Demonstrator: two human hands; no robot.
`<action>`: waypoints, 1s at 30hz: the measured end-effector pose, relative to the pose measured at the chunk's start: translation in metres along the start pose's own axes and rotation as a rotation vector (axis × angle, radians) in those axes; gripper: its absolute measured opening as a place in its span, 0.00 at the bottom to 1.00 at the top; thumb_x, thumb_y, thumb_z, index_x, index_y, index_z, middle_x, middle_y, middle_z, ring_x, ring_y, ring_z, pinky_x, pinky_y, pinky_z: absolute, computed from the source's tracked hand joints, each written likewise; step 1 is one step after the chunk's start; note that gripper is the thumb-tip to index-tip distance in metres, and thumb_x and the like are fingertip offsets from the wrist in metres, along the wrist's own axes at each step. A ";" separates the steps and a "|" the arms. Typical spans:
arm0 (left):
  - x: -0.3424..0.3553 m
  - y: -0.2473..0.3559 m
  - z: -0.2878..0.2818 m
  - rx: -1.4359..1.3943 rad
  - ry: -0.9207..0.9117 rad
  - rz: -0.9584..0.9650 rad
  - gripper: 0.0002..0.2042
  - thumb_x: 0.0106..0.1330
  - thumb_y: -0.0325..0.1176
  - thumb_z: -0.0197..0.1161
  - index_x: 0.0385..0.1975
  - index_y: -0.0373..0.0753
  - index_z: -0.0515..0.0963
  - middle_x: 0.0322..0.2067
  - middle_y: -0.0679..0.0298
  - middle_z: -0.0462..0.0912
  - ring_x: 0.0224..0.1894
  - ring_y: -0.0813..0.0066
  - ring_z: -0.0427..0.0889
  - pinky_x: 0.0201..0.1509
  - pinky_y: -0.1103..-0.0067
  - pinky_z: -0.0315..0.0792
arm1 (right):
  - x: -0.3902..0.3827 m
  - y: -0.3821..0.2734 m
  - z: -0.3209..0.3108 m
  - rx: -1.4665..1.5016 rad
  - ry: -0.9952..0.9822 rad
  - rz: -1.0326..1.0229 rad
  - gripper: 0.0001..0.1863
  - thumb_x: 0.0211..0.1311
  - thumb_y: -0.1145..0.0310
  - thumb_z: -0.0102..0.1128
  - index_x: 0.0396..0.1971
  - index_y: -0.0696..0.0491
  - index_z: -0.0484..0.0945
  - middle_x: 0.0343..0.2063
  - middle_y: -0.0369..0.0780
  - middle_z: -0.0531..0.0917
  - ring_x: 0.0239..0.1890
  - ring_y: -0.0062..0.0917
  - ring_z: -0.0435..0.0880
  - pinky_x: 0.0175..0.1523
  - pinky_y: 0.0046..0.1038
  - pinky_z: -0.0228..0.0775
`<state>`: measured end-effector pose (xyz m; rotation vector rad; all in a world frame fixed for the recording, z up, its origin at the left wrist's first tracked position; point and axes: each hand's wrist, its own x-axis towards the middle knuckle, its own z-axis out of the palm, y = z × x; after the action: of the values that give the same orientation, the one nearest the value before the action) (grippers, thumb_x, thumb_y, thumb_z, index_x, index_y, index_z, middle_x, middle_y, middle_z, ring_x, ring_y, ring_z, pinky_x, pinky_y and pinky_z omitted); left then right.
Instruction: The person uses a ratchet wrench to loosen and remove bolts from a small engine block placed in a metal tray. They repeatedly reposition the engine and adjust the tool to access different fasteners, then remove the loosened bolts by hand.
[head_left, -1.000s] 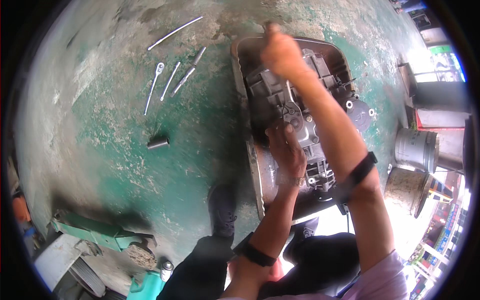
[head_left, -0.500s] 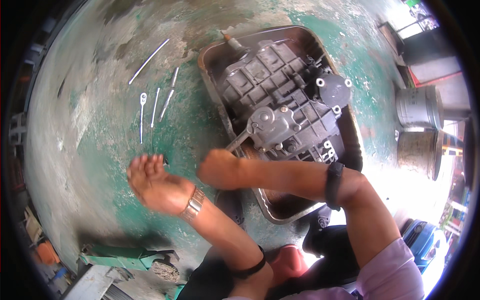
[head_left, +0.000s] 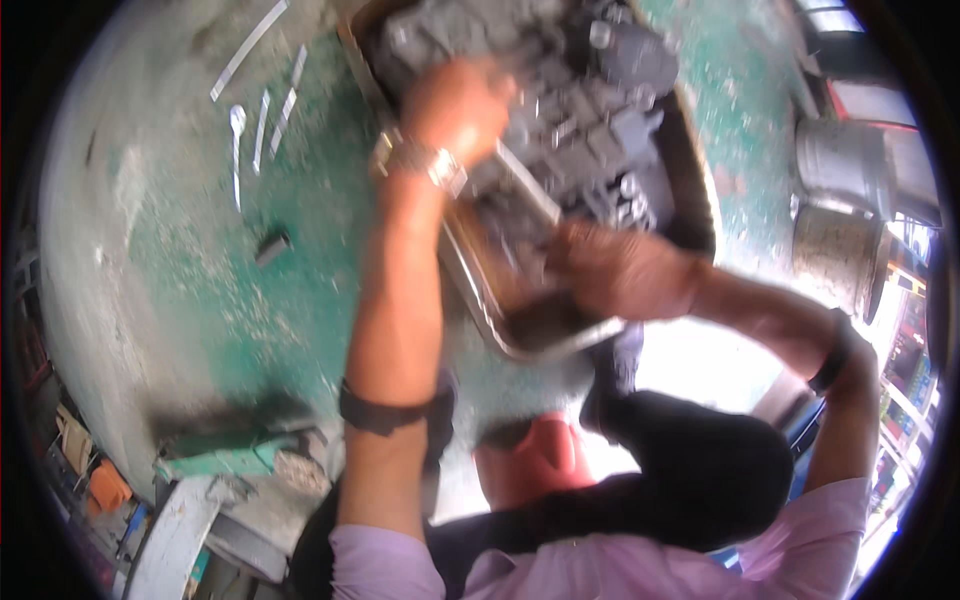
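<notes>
Brought the left hand [head_left: 455, 110] in since half a second ago, from open-palmed above the floor [head_left: 200, 300] to over the grey casting [head_left: 575, 130]. Swung the right hand [head_left: 620, 270] across too, from beside the left edge of the tray [head_left: 560, 347] to above its near end. Tilted now toward the lower right with the metal bar [head_left: 528, 182], formerly toward the lower left. Curled tightly around the bar's lower end with the right fingers. Bent inward with the left ones, but cannot tell through the blur how far closed, or whether on the upper end. Seated in the tray with the casting, higher in view than before.

Cast in dull metal, with ribs, squared pockets and a round dark cover [head_left: 640, 55]. Rust-brown inside the tray, paler along the rim. Scuffed green and bare grey across the floor. Laid out there: a slim, shiny ratchet [head_left: 237, 150], and, in full view again, a dark cylindrical socket [head_left: 272, 248]. Banded with metal at the left wrist by a watch [head_left: 425, 165]. Too blurred to read on the distant signage [head_left: 905, 345].
</notes>
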<state>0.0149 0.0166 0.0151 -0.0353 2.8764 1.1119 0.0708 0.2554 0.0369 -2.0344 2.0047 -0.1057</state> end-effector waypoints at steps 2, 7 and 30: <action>-0.003 -0.012 0.002 -0.015 0.037 0.032 0.12 0.65 0.38 0.58 0.39 0.37 0.82 0.36 0.46 0.83 0.38 0.55 0.84 0.43 0.67 0.74 | -0.018 0.012 -0.004 0.043 0.041 0.065 0.09 0.53 0.71 0.58 0.35 0.53 0.81 0.31 0.40 0.78 0.36 0.34 0.78 0.51 0.31 0.70; -0.003 -0.026 0.019 0.202 0.299 0.229 0.13 0.64 0.33 0.54 0.28 0.28 0.81 0.31 0.40 0.82 0.36 0.49 0.83 0.39 0.62 0.75 | -0.056 0.040 -0.027 0.101 0.080 0.233 0.14 0.56 0.76 0.58 0.44 0.56 0.79 0.41 0.44 0.78 0.45 0.36 0.79 0.56 0.32 0.71; 0.001 -0.011 0.030 -0.178 0.306 -0.323 0.13 0.60 0.30 0.52 0.34 0.29 0.81 0.35 0.38 0.82 0.44 0.43 0.82 0.50 0.59 0.75 | 0.045 -0.061 0.072 1.370 0.139 0.720 0.22 0.59 0.69 0.65 0.52 0.58 0.71 0.39 0.43 0.83 0.41 0.27 0.83 0.48 0.28 0.76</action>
<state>0.0162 0.0284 -0.0140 -0.7092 2.8574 1.3886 0.1489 0.2213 -0.0230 -0.4514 1.7140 -1.0947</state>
